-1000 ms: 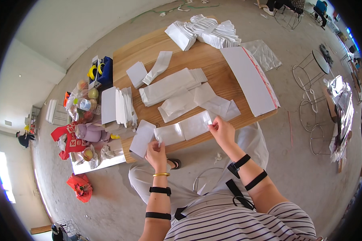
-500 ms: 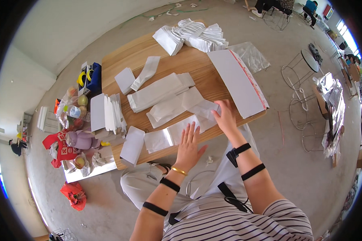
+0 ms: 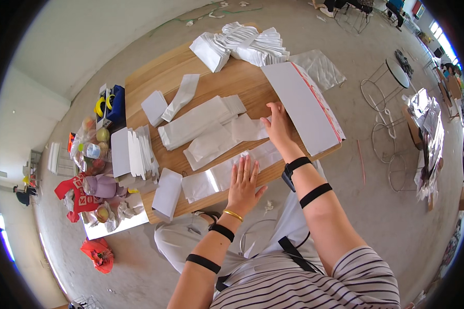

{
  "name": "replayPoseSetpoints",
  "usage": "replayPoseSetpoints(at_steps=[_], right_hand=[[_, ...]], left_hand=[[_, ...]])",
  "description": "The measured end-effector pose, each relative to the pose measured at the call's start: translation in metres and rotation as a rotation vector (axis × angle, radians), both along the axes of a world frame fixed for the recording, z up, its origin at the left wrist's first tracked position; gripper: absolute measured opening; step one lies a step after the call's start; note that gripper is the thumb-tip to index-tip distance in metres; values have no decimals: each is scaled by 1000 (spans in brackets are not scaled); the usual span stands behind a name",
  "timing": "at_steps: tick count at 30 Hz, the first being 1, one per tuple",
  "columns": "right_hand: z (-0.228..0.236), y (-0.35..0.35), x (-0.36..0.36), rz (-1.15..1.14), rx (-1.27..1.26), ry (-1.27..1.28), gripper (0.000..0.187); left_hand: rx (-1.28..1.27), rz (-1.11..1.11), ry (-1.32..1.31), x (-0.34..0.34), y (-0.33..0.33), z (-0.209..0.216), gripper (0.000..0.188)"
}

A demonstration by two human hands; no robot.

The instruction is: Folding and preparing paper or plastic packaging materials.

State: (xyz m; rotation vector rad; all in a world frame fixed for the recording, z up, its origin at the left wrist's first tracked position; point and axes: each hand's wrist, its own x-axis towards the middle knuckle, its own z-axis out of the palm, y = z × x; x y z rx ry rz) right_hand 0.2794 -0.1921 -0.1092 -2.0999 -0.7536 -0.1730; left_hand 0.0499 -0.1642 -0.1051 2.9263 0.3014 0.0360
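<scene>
Pale strip: lies flat along the near edge of the table (image 3: 159, 73), the pale strip (image 3: 196, 187) stretched lengthwise across you; right end runs in by your right wrist.
Left hand: your left hand (image 3: 243, 191) is flat, palm down, fingers straight, tips resting on the strip near its middle; it presses and grips nothing.
Right hand: your right hand (image 3: 278, 127) is beyond the strip, fingers part curled, beside the end of the loose sheets (image 3: 205, 149); can't tell whether it has hold of one.
Done: strip is laid out straight, by the look of it. White bundle (image 3: 259, 47) sits grouped at the far edge, apart from your hands; looks set aside.
Left: strip is unfolded. Loose sheets overlap just beyond it, and the long stack (image 3: 198, 122) lies past those. How many pieces remain, can't tell.
Cards: folded card (image 3: 167, 192) just beside the strip's left end; card pile (image 3: 121, 153) farther left; small card (image 3: 154, 107) with a curled strip (image 3: 182, 97) up the table.
Right side: cardboard panel (image 3: 299, 100) lies on the table, just beyond your right hand.
Tape: blue tape dispenser (image 3: 117, 105) at the table's left edge, out of your hands.
</scene>
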Motion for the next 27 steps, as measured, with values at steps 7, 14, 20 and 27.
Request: replayPoseSetpoints(at_steps=[7, 14, 20, 27], right_hand=[[-27, -73, -30, -71, -232, 58, 41], [-19, -99, -42, -105, -393, 338, 29], [-26, -105, -46, -131, -110, 187, 22], [6, -85, -67, -49, 52, 292, 26]], left_hand=[[29, 3, -2, -2, 0, 3, 81], [-107, 99, 85, 16, 0, 19, 80], [-22, 78, -87, 19, 2, 1, 84], [-120, 140, -195, 3, 5, 10, 82]])
